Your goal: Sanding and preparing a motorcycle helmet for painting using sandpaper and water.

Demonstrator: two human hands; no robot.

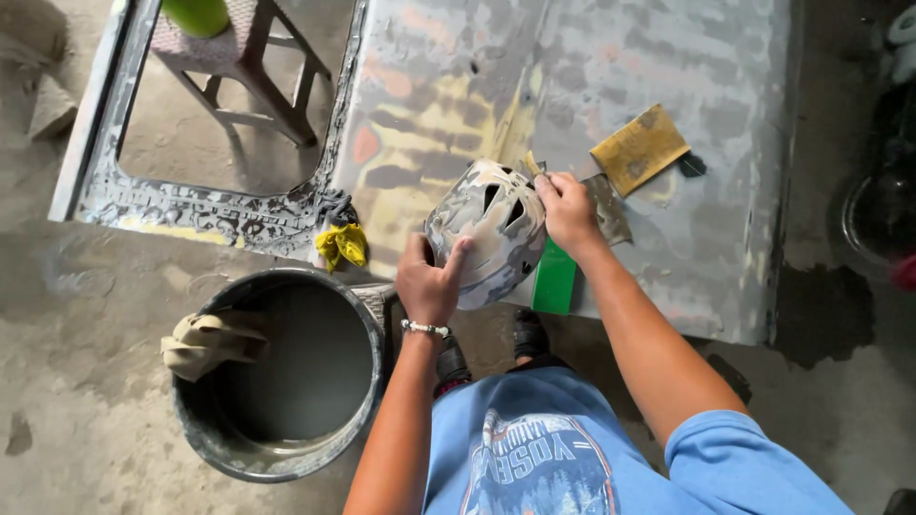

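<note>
A rounded, vented shell, smeared with grey and cream filler, is held over the near edge of a large sanded panel. My left hand grips the shell's lower left rim with the thumb on its surface. At the shell's upper right edge, my right hand pinches a small strip of sandpaper against it. A yellow-brown sheet of sandpaper lies on the panel just beyond my right hand.
A grey bucket of murky water with a rag on its rim stands at my left. A yellow cloth and a green card lie on the panel's edge. A stool stands behind the panel's window opening.
</note>
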